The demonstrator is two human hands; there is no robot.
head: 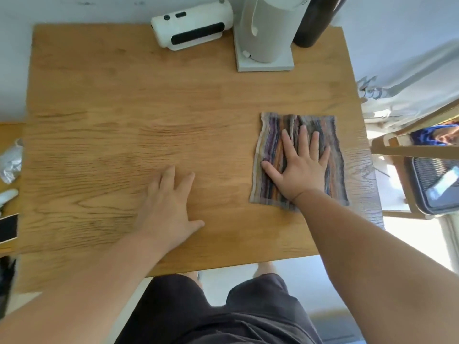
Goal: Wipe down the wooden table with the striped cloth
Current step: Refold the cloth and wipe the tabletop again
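On the right side of the wooden bench [124, 108], the striped cloth [272, 145] is lying flat, and I am watching the right hand [300, 170] pressing on it with fingers [303, 137] straight and spread. The left hand [171, 207] is resting palm-down on bare wood nearer the middle, fingers loosely apart.

Right hand [301, 167] flat on striped cloth [275, 142]; left hand [169, 209] on wooden table [124, 108].

Pale wall [74, 8], sunlit floor [419, 237] (chair [392, 151], perhaps)
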